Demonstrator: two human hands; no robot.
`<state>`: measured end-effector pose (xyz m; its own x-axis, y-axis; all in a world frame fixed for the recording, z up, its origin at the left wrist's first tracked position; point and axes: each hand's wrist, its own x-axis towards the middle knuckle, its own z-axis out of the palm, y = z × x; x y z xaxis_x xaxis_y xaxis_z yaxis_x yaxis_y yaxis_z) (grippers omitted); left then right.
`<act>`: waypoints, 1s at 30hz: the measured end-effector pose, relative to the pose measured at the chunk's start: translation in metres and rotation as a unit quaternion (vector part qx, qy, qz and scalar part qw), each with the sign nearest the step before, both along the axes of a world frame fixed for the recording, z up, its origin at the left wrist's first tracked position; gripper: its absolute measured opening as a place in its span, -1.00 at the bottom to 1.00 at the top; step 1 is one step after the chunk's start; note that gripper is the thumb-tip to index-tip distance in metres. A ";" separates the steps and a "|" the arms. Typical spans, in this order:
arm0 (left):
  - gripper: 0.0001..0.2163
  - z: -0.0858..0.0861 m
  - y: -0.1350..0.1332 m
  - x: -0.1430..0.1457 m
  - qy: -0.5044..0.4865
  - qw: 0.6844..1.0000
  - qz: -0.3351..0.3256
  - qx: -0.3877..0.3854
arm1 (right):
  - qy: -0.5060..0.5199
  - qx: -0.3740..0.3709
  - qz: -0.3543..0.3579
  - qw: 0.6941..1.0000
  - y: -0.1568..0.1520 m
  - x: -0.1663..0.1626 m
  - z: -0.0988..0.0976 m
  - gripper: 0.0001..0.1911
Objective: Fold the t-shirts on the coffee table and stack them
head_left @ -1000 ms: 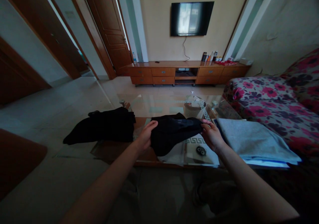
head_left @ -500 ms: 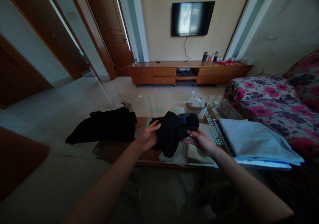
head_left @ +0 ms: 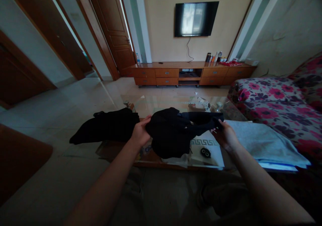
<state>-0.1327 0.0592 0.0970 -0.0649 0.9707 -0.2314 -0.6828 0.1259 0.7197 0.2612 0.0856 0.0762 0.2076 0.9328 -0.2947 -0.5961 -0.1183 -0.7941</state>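
Note:
A black garment (head_left: 171,132) is stretched sideways between my two hands, above the glass coffee table (head_left: 161,100). Its exact kind I cannot make out. My left hand (head_left: 142,132) grips its bulky left side, fingers partly hidden behind the cloth. At the far right, my right hand (head_left: 225,135) pinches the end of a narrower strip of the same cloth. Just left of my left hand lies a dark pile of black clothing (head_left: 108,127) on the table. Right of my right hand is a folded light grey cloth (head_left: 264,142) on a stack.
A round black object with two rings (head_left: 205,152) shows at the table's front. The flowered sofa (head_left: 276,95) borders the right side. A long wooden TV cabinet (head_left: 166,73) with bottles (head_left: 213,57) stands by the far wall, below a television (head_left: 196,19).
My right hand has moved right, pulling part of the black garment out into a strip. My left hand has shifted slightly left. The round black object is now uncovered.

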 end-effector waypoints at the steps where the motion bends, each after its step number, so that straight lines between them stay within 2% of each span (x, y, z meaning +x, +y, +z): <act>1: -0.62 -0.006 0.002 0.002 0.029 1.000 0.010 0.006 | -0.005 -0.010 0.002 1.000 0.000 -0.001 -0.002 -0.81; 3: -0.55 -0.019 0.004 0.008 0.137 0.990 0.037 -0.014 | -0.019 -0.026 0.017 0.999 0.001 -0.002 -0.005 -0.81; 6: -0.53 -0.042 0.005 0.016 0.347 0.934 0.057 -0.054 | -0.031 -0.038 0.047 0.998 0.002 -0.002 -0.010 -0.83; 8: -0.64 -0.053 0.004 0.022 0.471 0.882 0.031 0.006 | -0.038 -0.046 0.061 0.996 0.003 -0.001 -0.013 -0.83; 10: -0.79 -0.057 0.000 0.031 0.564 0.818 -0.010 0.115 | -0.049 -0.052 0.073 0.995 0.003 -0.001 -0.015 -0.83; 11: -0.84 -0.057 -0.004 0.036 0.594 0.788 -0.031 0.163 | -0.056 -0.050 0.081 0.994 0.002 -0.001 -0.016 -0.83; 13: -0.80 -0.054 -0.016 0.049 0.630 0.739 -0.075 0.226 | -0.069 -0.032 0.110 0.991 0.000 -0.003 -0.017 -0.80; 17: -0.42 -0.051 -0.042 0.076 0.711 0.633 -0.138 0.273 | -0.081 0.015 0.188 0.979 -0.006 -0.009 -0.014 -0.75; 18: -0.42 -0.052 -0.046 0.080 0.735 0.607 -0.142 0.268 | -0.080 0.021 0.198 0.977 -0.008 -0.011 -0.011 -0.74; 20: -0.60 -0.055 -0.048 0.084 0.765 0.575 -0.144 0.250 | -0.071 0.034 0.203 0.976 -0.009 -0.012 -0.007 -0.71; 21: -0.71 -0.056 -0.046 0.084 0.767 0.576 -0.144 0.243 | -0.067 0.043 0.198 0.977 -0.008 -0.011 -0.005 -0.70; 22: -0.78 -0.056 -0.041 0.082 0.759 0.590 -0.139 0.239 | -0.065 0.051 0.188 0.979 -0.007 -0.009 -0.003 -0.68; 23: -0.82 -0.056 -0.034 0.077 0.740 0.617 -0.123 0.236 | -0.068 0.054 0.173 0.981 -0.005 -0.005 -0.001 -0.68; 25: -0.86 -0.051 -0.015 0.062 0.674 0.703 -0.057 0.222 | -0.083 0.034 0.122 0.989 0.001 0.005 -0.001 -0.71; 28: -0.91 -0.040 0.014 0.026 0.507 0.847 0.083 0.137 | -0.122 -0.022 0.003 0.992 0.011 0.027 -0.004 -0.79; 30: -0.87 -0.035 0.028 -0.001 0.393 0.898 0.173 0.097 | -0.178 -0.010 -0.050 0.983 0.016 0.042 -0.007 -0.82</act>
